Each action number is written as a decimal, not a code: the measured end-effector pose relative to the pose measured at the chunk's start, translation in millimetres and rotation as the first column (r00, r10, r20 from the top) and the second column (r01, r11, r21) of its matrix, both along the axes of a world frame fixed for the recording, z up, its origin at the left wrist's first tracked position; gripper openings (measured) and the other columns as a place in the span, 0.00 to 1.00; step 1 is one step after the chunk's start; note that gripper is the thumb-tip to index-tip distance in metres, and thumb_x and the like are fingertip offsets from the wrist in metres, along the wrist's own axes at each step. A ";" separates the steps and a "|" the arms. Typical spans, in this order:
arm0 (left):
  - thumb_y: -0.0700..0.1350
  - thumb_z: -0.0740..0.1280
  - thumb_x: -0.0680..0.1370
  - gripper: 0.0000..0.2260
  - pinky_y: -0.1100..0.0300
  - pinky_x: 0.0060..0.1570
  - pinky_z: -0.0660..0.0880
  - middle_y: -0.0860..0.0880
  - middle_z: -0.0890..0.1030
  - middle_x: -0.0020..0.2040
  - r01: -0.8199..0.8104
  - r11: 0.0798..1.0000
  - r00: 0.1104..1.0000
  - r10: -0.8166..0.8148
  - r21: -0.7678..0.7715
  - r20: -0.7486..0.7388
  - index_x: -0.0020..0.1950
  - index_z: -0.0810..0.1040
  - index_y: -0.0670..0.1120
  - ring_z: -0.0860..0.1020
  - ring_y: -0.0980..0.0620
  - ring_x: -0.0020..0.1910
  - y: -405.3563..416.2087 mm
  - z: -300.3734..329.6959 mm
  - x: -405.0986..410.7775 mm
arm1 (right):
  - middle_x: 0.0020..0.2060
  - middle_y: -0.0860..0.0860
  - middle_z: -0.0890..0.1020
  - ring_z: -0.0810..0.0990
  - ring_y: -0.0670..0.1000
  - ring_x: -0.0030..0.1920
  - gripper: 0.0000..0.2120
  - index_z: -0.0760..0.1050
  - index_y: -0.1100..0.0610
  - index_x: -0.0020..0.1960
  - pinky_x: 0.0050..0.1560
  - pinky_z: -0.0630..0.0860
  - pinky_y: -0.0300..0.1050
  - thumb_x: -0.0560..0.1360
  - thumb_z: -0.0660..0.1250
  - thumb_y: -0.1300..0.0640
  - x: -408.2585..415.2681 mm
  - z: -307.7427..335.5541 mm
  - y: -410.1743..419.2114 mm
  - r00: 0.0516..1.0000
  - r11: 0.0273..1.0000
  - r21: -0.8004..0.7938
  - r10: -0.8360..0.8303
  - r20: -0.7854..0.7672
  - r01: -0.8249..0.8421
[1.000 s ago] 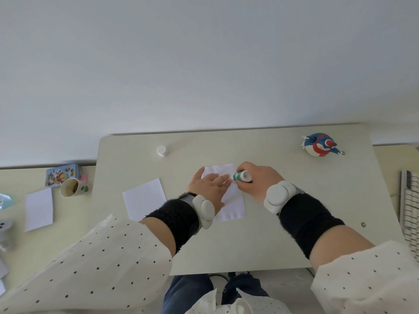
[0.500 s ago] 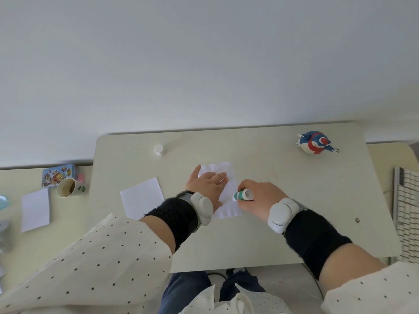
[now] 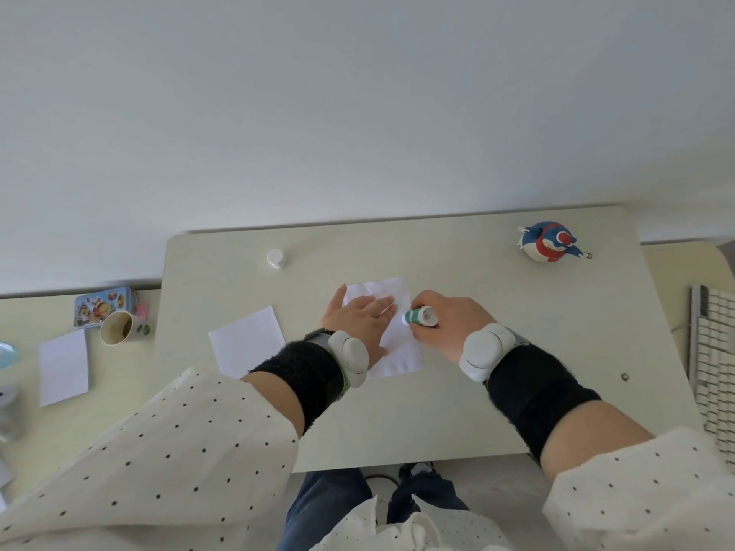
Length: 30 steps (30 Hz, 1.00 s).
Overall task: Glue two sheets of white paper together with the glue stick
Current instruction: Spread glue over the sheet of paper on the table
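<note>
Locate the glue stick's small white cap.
The small white round cap sits on the pale table near its far edge, beyond and left of the left hand.

The left hand covered much of the paper sheet, hiding its left edge. The right hand wrapped the glue stick, so only its green end showed; whether the tip touched the sheet could not be told. The keyboard was cut off by the right edge. Things at the far left edge were blurred and cropped. The tin print was too small to read.
</note>
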State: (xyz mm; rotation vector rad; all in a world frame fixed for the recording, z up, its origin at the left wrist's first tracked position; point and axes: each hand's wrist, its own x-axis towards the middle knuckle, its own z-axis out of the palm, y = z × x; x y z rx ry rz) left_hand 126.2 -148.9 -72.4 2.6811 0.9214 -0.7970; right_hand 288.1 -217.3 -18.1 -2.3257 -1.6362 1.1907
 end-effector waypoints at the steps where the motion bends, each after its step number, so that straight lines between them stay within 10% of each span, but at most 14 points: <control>1: 0.62 0.58 0.77 0.34 0.43 0.70 0.34 0.58 0.48 0.78 0.001 1.000 1.000 -0.001 -0.001 -0.001 0.78 0.47 0.54 0.50 0.53 0.76 -0.3 0.4 -0.7 | 0.39 0.49 0.79 0.76 0.52 0.38 0.10 0.72 0.50 0.56 0.34 0.66 0.42 0.77 0.61 0.50 0.0 0.2 -1.8 1.000 1.000 -0.008 0.005 0.008 -0.005; 20: 0.63 0.59 0.77 0.35 0.42 0.69 0.32 0.59 0.47 0.78 0.001 1.000 0.999 -0.001 -0.003 -0.046 0.78 0.46 0.55 0.50 0.54 0.76 1.0 5.0 2.5 | 0.40 0.48 0.78 0.76 0.53 0.40 0.10 0.73 0.50 0.53 0.37 0.69 0.43 0.72 0.65 0.49 -5.0 -3.2 -48.7 0.994 0.987 -0.124 0.104 -0.017 -0.105; 30: 0.61 0.55 0.78 0.34 0.43 0.72 0.36 0.51 0.56 0.76 -0.121 0.990 0.992 0.123 0.065 -0.024 0.78 0.49 0.46 0.61 0.48 0.71 -17.1 12.0 0.3 | 0.28 0.46 0.76 0.73 0.49 0.27 0.10 0.71 0.46 0.39 0.30 0.70 0.42 0.64 0.69 0.43 20.4 -3.5 -61.0 0.966 0.965 -0.076 -0.254 -0.040 0.251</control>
